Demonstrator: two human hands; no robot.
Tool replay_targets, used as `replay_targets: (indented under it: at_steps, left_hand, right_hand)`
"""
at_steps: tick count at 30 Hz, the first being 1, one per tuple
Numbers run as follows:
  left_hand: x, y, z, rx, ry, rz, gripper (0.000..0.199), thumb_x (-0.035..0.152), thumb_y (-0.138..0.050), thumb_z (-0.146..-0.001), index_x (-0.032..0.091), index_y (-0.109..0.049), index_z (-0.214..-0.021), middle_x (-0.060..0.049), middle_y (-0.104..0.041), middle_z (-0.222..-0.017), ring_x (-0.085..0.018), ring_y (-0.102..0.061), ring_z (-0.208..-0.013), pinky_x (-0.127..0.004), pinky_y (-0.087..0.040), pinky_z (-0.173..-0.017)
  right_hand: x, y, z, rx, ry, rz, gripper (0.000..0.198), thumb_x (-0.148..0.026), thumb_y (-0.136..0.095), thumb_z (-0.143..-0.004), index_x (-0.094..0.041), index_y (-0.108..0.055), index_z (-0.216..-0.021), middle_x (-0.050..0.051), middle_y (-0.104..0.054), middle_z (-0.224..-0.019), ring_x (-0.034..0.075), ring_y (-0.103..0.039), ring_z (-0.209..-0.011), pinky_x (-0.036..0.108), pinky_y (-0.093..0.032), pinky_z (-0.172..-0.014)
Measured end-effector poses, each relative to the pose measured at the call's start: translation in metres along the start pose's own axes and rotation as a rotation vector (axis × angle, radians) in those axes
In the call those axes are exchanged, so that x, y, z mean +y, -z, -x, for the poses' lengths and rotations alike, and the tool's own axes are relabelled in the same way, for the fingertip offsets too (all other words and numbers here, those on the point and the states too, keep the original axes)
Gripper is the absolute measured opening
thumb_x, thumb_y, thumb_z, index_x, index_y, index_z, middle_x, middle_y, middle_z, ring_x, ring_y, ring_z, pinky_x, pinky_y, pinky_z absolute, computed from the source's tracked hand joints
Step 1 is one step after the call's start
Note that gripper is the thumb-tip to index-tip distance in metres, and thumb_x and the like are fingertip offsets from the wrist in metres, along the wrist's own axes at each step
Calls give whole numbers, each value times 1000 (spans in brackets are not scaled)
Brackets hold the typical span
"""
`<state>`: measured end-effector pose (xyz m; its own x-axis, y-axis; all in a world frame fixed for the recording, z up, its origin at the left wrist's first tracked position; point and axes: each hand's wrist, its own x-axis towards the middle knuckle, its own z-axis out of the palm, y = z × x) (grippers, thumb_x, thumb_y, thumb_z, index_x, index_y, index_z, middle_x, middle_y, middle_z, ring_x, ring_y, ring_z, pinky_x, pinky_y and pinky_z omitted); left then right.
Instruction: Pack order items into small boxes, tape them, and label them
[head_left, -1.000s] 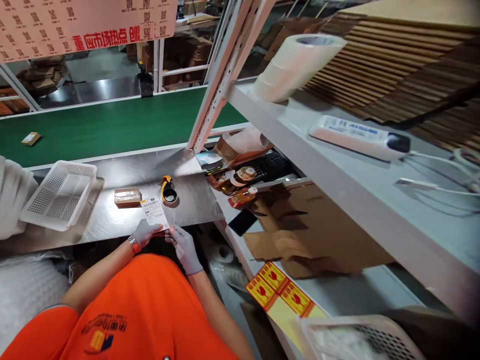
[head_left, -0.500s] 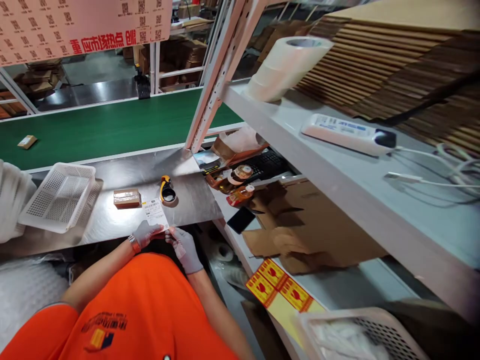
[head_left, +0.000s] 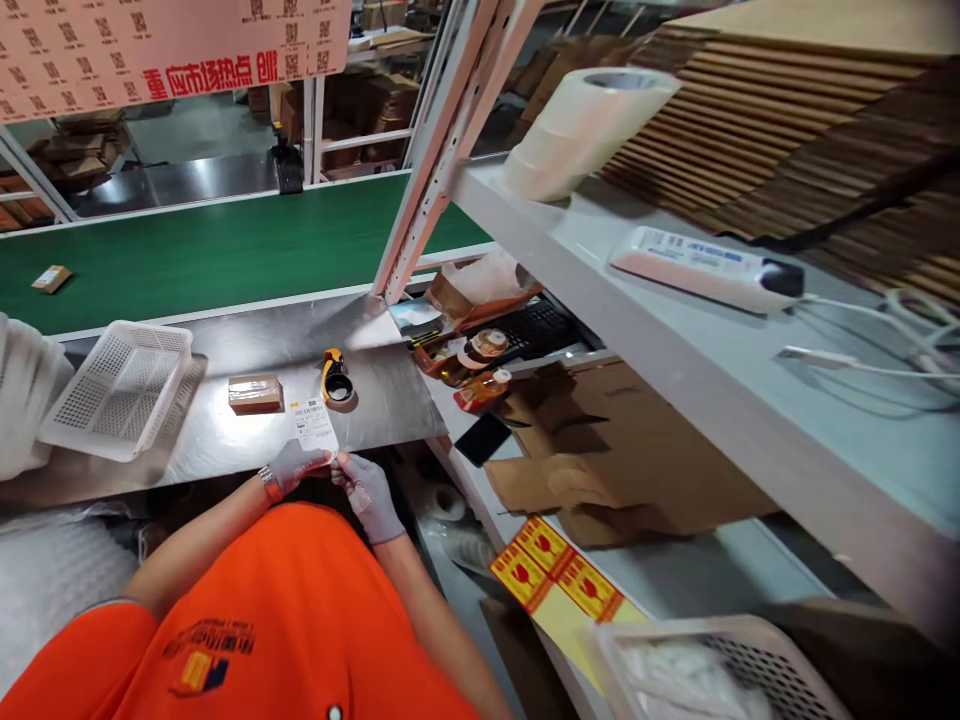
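Both hands wear pale grey gloves and meet at the front edge of the steel table (head_left: 382, 400). Between thumb and fingers, my left hand (head_left: 295, 466) pinches the lower edge of a white printed shipping label (head_left: 315, 428). My right hand (head_left: 369, 494) is closed at the label's lower right corner, fingertips close to those of the left. Just beyond the label lies a small brown cardboard box (head_left: 255, 394) with shiny tape on top. A yellow and black tape dispenser (head_left: 336, 380) rests to the right of the box.
A white perforated basket (head_left: 120, 390) sits on the table's left. Behind runs a green conveyor belt (head_left: 225, 250) carrying a small parcel (head_left: 52, 278). At right, a shelf holds tape rolls (head_left: 577, 140), a white device (head_left: 701, 268) and stacked cardboard (head_left: 817, 130). Below lie a phone (head_left: 482, 439) and fragile stickers (head_left: 559, 570).
The view has shifted slightly. Both hands stay at the label's lower edge, almost unmoved; the label is tilted a little differently. The box and dispenser lie as before.
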<state>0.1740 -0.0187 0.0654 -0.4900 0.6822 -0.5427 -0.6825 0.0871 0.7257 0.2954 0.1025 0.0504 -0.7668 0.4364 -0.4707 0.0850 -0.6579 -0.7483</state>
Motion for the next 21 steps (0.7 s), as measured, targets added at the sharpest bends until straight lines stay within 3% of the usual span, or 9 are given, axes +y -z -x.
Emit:
replay_targets:
  at_steps: [4, 8, 10, 13, 18, 21]
  left_hand:
    - [4, -5, -1, 121, 10, -145, 69, 35, -106, -55, 14, -80, -115, -17, -84, -118, -36, -78, -111, -52, -62, -104]
    - [16, -11, 7, 362, -219, -429, 59, 21, -102, -56, 19, -84, -111, -15, -80, -131, -36, -69, -132, -46, -52, -118]
    - [20, -16, 11, 292, -307, -501, 36, 22, -98, -63, 23, -87, -97, -10, -82, -120, -33, -70, -125, -40, -52, -116]
    - [24, -24, 14, 140, -290, -554, 4, 25, -87, -73, 24, -85, -76, -5, -80, -85, -28, -72, -95, -35, -57, -98]
    - [32, -34, 9, 171, -184, -443, 12, 25, -76, -73, 21, -72, -62, 0, -66, -63, -18, -60, -70, -29, -54, -76]
    - [35, -37, 14, 112, -118, -337, 21, 36, -74, -75, 23, -61, -65, 1, -61, -63, -17, -60, -66, -30, -56, -73]
  right_hand:
    - [-1, -1, 1, -17, 27, 28, 50, -65, -101, -63, -21, -84, -76, 3, -76, -74, 16, -63, -66, 31, -53, -62]
    - [-3, -1, 3, 41, 70, 57, 51, -67, -99, -64, -20, -80, -72, 3, -75, -74, 17, -63, -66, 31, -53, -63]
    - [-5, -3, 4, 67, 91, 71, 53, -68, -99, -63, -20, -80, -72, 3, -74, -73, 16, -62, -66, 31, -52, -63]
    - [-11, -8, 6, 50, 140, 113, 53, -69, -96, -64, -19, -81, -70, 1, -72, -69, 14, -58, -64, 29, -48, -61]
    - [-13, -6, 10, 15, 114, 34, 52, -67, -97, -62, -20, -76, -67, 1, -69, -65, 14, -53, -61, 29, -45, -58]
    - [-12, 21, 20, 104, 180, -73, 52, -67, -93, -63, -24, -65, -63, -1, -62, -60, 15, -52, -59, 32, -47, -58]
